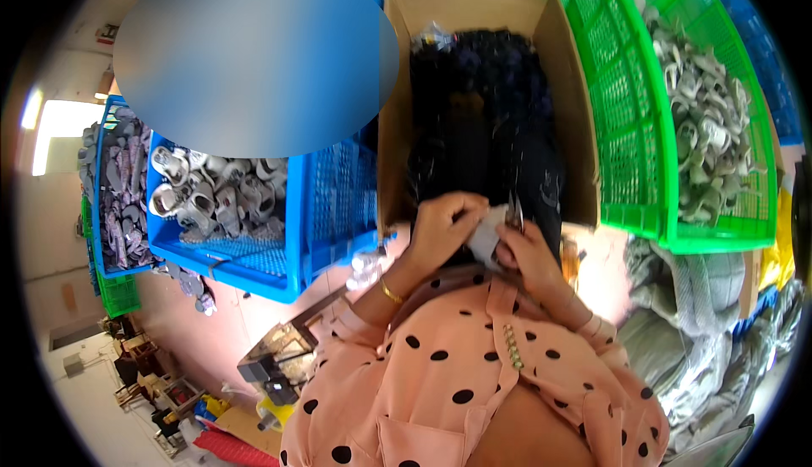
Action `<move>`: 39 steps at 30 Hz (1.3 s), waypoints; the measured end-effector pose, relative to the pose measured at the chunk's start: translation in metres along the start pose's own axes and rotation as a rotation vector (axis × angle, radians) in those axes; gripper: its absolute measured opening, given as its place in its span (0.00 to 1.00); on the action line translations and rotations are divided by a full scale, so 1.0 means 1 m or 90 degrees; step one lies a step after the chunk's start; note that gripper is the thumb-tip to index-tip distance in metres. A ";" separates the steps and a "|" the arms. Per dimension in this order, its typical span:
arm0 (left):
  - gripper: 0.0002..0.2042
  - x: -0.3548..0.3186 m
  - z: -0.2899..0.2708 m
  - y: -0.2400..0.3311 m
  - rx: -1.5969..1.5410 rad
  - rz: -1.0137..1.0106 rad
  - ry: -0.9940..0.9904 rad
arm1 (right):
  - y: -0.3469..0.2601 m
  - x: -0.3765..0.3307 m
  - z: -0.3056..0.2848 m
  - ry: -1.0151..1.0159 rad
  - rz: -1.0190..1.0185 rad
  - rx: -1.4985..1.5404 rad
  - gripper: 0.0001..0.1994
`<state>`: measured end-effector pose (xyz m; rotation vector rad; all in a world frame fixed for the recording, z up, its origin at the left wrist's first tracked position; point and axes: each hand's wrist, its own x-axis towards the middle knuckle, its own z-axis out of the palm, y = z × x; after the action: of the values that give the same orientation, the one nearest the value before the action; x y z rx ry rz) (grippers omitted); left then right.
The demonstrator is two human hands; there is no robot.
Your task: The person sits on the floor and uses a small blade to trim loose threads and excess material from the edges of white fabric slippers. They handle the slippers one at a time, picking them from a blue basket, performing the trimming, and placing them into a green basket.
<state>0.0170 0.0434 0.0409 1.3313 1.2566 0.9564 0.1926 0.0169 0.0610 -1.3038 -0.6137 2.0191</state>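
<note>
In front of my body, low over my lap, both hands work close together. My left hand [447, 228] is closed, its fingers pinching a small light grey shoe upper [485, 240] by its left side. My right hand [531, 255] is curled at the upper's right side, and its fingertips touch it. Out of the top of that hand stick the metal blades of thread snips [516, 206]; their handles are hidden in the palm. Dark fabric covers my legs, which extend into the open cardboard box [584, 129] beyond.
Dark pieces [499, 61] fill the box's far end. A blue crate [334, 222] of grey shoe uppers [220, 196] stands left, with another crate [127, 188] of pieces behind it. At right are a green crate [630, 129] of grey uppers and grey sacks [685, 298]. A blurred oval hides the upper left.
</note>
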 end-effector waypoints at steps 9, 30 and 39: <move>0.12 -0.004 -0.025 -0.010 -0.240 -0.061 -0.043 | 0.017 -0.004 -0.003 -0.013 -0.054 -0.037 0.07; 0.32 -0.020 -0.007 -0.013 0.117 0.044 -0.223 | -0.007 -0.030 -0.034 0.160 -0.460 -0.869 0.19; 0.32 -0.021 -0.006 -0.012 0.100 0.004 -0.212 | -0.026 -0.021 -0.030 0.116 -0.524 -1.055 0.19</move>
<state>0.0062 0.0231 0.0321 1.5456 1.0865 0.6169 0.2331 0.0205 0.0793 -1.4713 -2.4426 0.4029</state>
